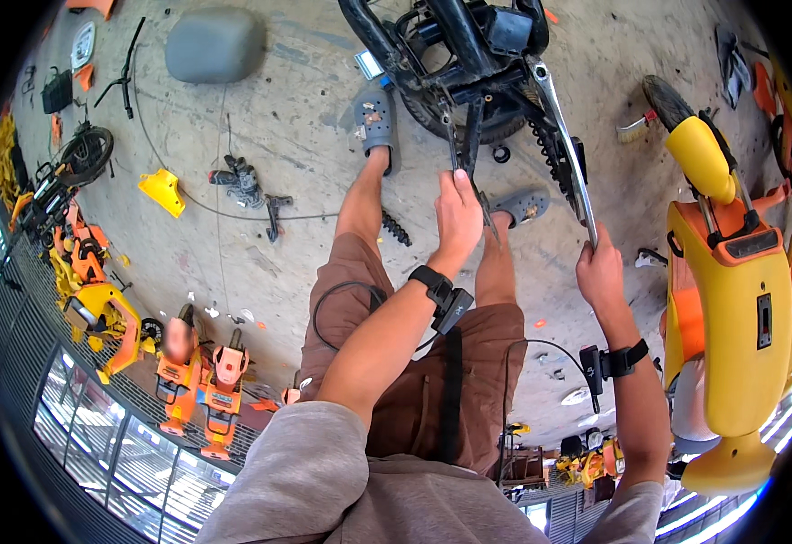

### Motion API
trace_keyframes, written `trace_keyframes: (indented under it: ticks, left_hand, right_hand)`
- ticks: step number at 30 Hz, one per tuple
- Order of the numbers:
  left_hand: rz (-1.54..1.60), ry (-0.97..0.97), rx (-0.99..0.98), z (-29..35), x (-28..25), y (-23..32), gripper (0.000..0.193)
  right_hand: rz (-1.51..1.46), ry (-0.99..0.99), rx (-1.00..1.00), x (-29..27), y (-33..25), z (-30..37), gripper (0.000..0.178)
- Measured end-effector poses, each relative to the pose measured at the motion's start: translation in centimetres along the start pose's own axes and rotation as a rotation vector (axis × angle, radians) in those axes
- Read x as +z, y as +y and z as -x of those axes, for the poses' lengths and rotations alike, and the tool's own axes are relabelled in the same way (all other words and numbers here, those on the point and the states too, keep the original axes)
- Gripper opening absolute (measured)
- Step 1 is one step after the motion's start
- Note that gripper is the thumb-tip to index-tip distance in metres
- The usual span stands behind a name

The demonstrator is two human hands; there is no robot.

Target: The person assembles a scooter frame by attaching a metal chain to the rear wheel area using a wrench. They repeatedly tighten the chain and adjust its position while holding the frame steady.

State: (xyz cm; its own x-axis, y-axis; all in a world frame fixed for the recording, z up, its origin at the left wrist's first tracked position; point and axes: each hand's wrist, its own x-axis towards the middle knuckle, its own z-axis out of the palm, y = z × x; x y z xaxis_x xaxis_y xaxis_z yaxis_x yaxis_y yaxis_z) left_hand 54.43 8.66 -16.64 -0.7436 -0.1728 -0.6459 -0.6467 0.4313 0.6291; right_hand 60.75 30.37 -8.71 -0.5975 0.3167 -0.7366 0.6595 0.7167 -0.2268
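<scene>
My right hand [601, 272] is closed round the lower end of a long chrome wrench [566, 136]. The wrench's head meets the right side of a black motorbike frame [473, 41]. My left hand [458, 218] grips a slim dark metal hand tool [453, 136], whose exact kind I cannot make out. Its far end reaches the left side of the same frame, and a pointed piece shows beside my fingers. Below the frame are a dark wheel [496, 127] and a black coil spring [550, 159].
On the concrete floor lie a grey seat [215, 45], a yellow plastic panel [162, 191], a power tool [240, 181] and a brush [636, 128]. A yellow-orange scooter [731, 317] stands close on my right. Orange scooter parts [222, 390] and a partial motorbike [79, 159] are at left.
</scene>
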Motion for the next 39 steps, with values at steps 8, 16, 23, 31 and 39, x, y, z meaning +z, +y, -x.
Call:
trace_keyframes:
  ticks: [8, 16, 23, 31, 39]
  left_hand:
    - [-0.014, 0.028, -0.010, -1.4, 0.1, 0.6, 0.037]
    - [-0.092, -0.088, -0.121, -3.7, -1.4, 0.9, 0.041]
    - [0.373, -0.714, -1.014, -9.9, -9.5, 14.4, 0.028]
    - [0.109, -0.659, -0.754, -7.6, -12.3, 12.6, 0.028]
    - [0.002, -0.312, -0.167, -0.1, -11.7, 6.7, 0.042]
  right_hand:
    - [-0.013, 0.006, -0.014, 0.1, 0.0, 0.1, 0.039]
    - [-0.020, -0.024, 0.011, -0.1, -0.8, 0.2, 0.038]
    - [-0.034, 0.055, -0.056, 0.8, 1.3, -0.4, 0.032]
    - [0.016, 0.037, -0.034, 0.9, 1.1, -0.8, 0.037]
    - [0.013, 0.046, -0.047, 1.0, 1.1, -0.3, 0.038]
